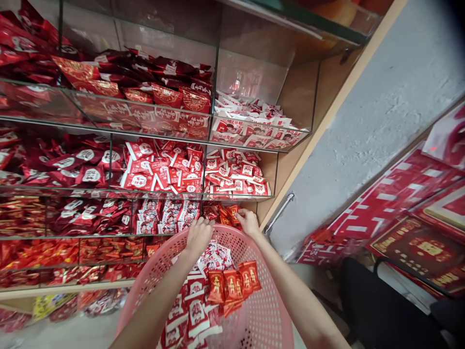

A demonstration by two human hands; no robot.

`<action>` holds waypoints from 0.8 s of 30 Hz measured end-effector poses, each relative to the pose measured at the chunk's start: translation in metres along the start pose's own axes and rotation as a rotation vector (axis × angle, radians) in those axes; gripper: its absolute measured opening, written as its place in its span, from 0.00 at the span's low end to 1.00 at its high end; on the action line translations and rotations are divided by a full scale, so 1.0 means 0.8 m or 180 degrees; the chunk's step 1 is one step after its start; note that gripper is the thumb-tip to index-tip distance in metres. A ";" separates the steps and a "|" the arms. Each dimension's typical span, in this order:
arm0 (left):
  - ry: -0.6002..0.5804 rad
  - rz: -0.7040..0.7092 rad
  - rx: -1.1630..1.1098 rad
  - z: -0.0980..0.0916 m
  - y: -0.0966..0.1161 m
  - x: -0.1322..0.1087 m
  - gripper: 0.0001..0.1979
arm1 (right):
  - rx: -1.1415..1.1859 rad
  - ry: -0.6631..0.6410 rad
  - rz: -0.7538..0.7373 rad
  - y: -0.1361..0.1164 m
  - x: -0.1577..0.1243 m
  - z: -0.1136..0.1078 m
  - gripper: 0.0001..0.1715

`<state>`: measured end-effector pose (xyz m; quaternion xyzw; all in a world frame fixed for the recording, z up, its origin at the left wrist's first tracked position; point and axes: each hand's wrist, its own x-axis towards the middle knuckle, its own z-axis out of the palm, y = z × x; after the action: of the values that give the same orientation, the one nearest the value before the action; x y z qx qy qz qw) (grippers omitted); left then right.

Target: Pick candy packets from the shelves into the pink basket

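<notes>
A pink perforated plastic basket (267,300) is in front of me, holding red-and-white candy packets (198,310) and a small heap of orange-red candy packets (232,286). At its far rim is my left hand (199,237), back upward and fingers curled down; what they grip, if anything, is hidden. My right hand (249,223) reaches just past the rim into a low shelf compartment. Its thumb and fingers are closed at the edge of an orange-red packet (231,213), with similar packets beside it. My right forearm runs along the basket's right side.
Glass-fronted shelves (163,133) with dividers hold many red snack packets (160,167). White-and-red packets (254,126) lie in the upper right compartment. A grey wall (366,116) rises on the right, above red printed packages (388,194) and a black chair (374,305).
</notes>
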<state>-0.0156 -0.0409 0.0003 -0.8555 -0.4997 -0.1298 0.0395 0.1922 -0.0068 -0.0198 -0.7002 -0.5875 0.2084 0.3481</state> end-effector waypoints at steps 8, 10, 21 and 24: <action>0.0005 -0.0001 0.0167 0.004 0.006 -0.001 0.16 | 0.2127 0.0105 0.0372 -0.015 -0.070 -0.024 0.26; -0.0001 -0.0070 0.0213 0.009 0.009 -0.003 0.16 | 0.3220 -0.0101 0.0670 -0.019 -0.088 -0.031 0.21; 0.0004 -0.0230 0.0258 0.018 0.017 -0.003 0.18 | 0.4587 -0.0612 0.1213 -0.024 -0.121 -0.032 0.16; -0.0067 -0.0308 0.0189 0.016 0.017 0.001 0.16 | 0.4294 -0.0701 0.1161 -0.025 -0.123 -0.024 0.20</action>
<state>-0.0013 -0.0441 -0.0109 -0.8301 -0.5445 -0.1076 0.0533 0.1704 -0.1051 -0.0038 -0.3939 -0.2354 0.6515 0.6041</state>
